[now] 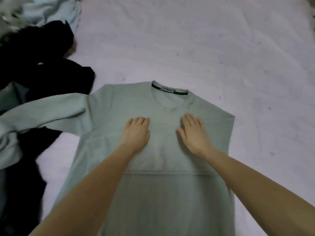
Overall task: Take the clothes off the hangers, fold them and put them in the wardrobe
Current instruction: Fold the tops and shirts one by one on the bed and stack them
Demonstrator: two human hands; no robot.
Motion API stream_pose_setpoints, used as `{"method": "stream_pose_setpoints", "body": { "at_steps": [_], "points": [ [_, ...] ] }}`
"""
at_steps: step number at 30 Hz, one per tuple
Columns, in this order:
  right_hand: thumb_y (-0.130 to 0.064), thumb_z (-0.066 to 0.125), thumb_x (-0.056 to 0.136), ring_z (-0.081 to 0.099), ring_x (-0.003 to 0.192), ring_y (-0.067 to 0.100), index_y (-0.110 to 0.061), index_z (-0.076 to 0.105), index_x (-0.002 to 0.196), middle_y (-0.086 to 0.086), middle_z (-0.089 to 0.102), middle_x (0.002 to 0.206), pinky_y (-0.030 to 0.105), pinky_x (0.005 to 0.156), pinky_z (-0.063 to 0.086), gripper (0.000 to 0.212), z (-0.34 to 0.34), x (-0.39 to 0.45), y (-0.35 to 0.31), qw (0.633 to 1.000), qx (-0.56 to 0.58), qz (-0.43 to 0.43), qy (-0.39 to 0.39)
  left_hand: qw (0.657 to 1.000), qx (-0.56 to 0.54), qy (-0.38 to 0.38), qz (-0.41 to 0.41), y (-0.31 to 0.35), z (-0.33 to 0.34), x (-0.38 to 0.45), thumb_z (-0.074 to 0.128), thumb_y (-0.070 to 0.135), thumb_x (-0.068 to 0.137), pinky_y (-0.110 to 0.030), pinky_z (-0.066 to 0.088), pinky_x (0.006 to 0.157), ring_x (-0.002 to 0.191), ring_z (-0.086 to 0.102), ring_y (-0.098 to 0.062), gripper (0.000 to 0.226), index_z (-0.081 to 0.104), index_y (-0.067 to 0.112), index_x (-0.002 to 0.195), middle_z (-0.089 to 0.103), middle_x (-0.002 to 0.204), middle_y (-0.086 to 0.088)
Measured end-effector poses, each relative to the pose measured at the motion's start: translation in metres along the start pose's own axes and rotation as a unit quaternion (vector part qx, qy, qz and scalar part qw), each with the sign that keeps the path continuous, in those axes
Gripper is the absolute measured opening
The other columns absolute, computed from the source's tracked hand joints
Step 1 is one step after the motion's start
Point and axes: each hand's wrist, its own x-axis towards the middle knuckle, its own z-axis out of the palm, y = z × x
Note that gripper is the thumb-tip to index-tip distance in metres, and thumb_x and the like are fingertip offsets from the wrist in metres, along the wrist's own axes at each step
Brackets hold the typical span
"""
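Observation:
A pale green long-sleeved sweatshirt [163, 193] lies flat on the white bed sheet [196, 48], its neck pointing away from me. My left hand [136, 132] and my right hand [193, 133] both press flat on its chest, fingers straight, a little apart from each other. One sleeve [47, 111] stretches out to the left and ends over the dark clothes. The other sleeve looks folded in over the body; a straight edge crosses the shirt below my hands. No hanger shows.
A heap of black clothes [34, 65] lies along the left edge of the bed. Light blue and grey garments [51, 12] sit at the top left corner. White sheet spreads beyond and to the right of the sweatshirt.

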Motion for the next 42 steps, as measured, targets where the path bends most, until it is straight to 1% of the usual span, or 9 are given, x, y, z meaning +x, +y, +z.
{"method": "stream_pose_setpoints", "body": {
  "at_steps": [4, 8, 16, 21, 23, 28, 31, 37, 42],
  "points": [
    [-0.031, 0.035, 0.103, 0.046, 0.127, 0.027, -0.008, 0.048, 0.132, 0.012, 0.051, 0.137, 0.035, 0.112, 0.023, 0.039, -0.01, 0.021, -0.12, 0.994, 0.057, -0.085, -0.028, 0.992, -0.05, 0.119, -0.007, -0.114, -0.041, -0.041, 0.033, 0.03, 0.08, -0.038, 0.049, 0.084, 0.086, 0.064, -0.033, 0.049, 0.068, 0.008, 0.105, 0.066, 0.092, -0.012],
    [-0.026, 0.042, 0.101, 0.054, 0.114, 0.033, -0.006, 0.052, 0.127, 0.015, 0.056, 0.126, 0.039, 0.096, 0.041, 0.035, -0.017, 0.053, -0.225, 0.989, 0.111, -0.1, -0.015, 0.976, -0.07, 0.177, -0.102, -0.231, -0.069, -0.083, 0.052, 0.019, 0.087, -0.045, 0.043, 0.09, 0.102, 0.057, -0.037, 0.038, 0.062, 0.004, 0.12, 0.061, 0.112, -0.016],
    [-0.023, 0.047, 0.099, 0.048, 0.12, 0.026, -0.008, 0.049, 0.133, 0.009, 0.054, 0.132, 0.037, 0.099, 0.038, 0.037, -0.015, 0.098, -0.43, 0.965, 0.12, -0.235, -0.006, 0.954, -0.159, -0.05, -0.25, -0.39, -0.061, -0.175, 0.064, 0.064, 0.078, -0.042, 0.044, 0.092, 0.122, 0.047, -0.03, 0.081, 0.035, 0.019, 0.139, 0.043, 0.133, -0.004],
    [-0.02, 0.056, 0.092, 0.045, 0.124, 0.025, -0.011, 0.048, 0.135, 0.006, 0.051, 0.136, 0.037, 0.103, 0.037, 0.045, 0.0, 0.09, -0.484, 0.948, 0.116, -0.29, -0.065, 0.916, -0.311, -0.044, -0.249, -0.415, -0.046, -0.202, 0.075, 0.031, 0.079, -0.031, 0.048, 0.071, 0.093, 0.063, -0.025, 0.029, 0.064, 0.012, 0.097, 0.066, 0.092, -0.002],
    [-0.018, 0.058, 0.09, 0.041, 0.13, 0.023, -0.012, 0.048, 0.136, 0.004, 0.048, 0.141, 0.037, 0.107, 0.034, 0.048, -0.002, 0.089, -0.496, 0.942, 0.118, -0.307, -0.068, 0.847, -0.454, -0.021, -0.274, -0.426, -0.054, -0.208, 0.077, 0.023, 0.081, -0.024, 0.047, 0.065, 0.08, 0.064, -0.02, 0.019, 0.067, 0.008, 0.085, 0.067, 0.08, -0.002],
    [-0.028, 0.062, 0.093, 0.031, 0.139, 0.009, -0.02, 0.044, 0.141, -0.005, 0.044, 0.145, 0.027, 0.113, 0.027, 0.053, -0.024, 0.089, -0.529, 0.908, 0.335, -0.203, -0.15, 0.587, -0.779, -0.012, -0.22, -0.444, -0.097, -0.21, 0.067, 0.02, 0.087, -0.034, 0.054, 0.081, 0.096, 0.068, -0.023, 0.032, 0.065, 0.007, 0.116, 0.07, 0.112, -0.014],
    [-0.028, 0.067, 0.089, 0.056, 0.09, -0.002, -0.017, 0.064, 0.107, -0.01, 0.063, 0.097, 0.019, 0.08, 0.044, 0.021, -0.048, 0.102, -0.552, 0.887, 0.399, -0.174, -0.155, 0.521, -0.833, 0.027, -0.183, -0.462, -0.128, -0.209, 0.068, 0.019, 0.079, -0.034, 0.054, 0.082, 0.1, 0.065, -0.023, 0.044, 0.062, 0.008, 0.121, 0.067, 0.115, -0.015],
    [-0.022, 0.063, 0.092, 0.049, 0.066, 0.01, -0.016, 0.053, 0.068, -0.002, 0.053, 0.067, 0.028, 0.064, 0.038, 0.027, -0.099, 0.128, -0.58, 0.849, 0.495, -0.161, -0.086, 0.465, -0.862, 0.09, -0.181, -0.486, -0.179, -0.199, 0.061, 0.026, 0.088, -0.042, 0.049, 0.097, 0.106, 0.064, -0.023, 0.036, 0.063, 0.01, 0.12, 0.067, 0.119, -0.011],
    [-0.024, 0.061, 0.093, 0.052, 0.067, 0.012, -0.022, 0.054, 0.064, 0.0, 0.056, 0.069, 0.029, 0.066, 0.039, 0.03, -0.122, 0.147, -0.585, 0.802, 0.574, -0.101, -0.128, 0.585, -0.781, 0.068, -0.207, -0.486, -0.19, -0.191, 0.066, 0.022, 0.09, -0.033, 0.052, 0.091, 0.102, 0.065, -0.015, 0.024, 0.064, 0.021, 0.114, 0.07, 0.111, -0.001]
  ]
}}
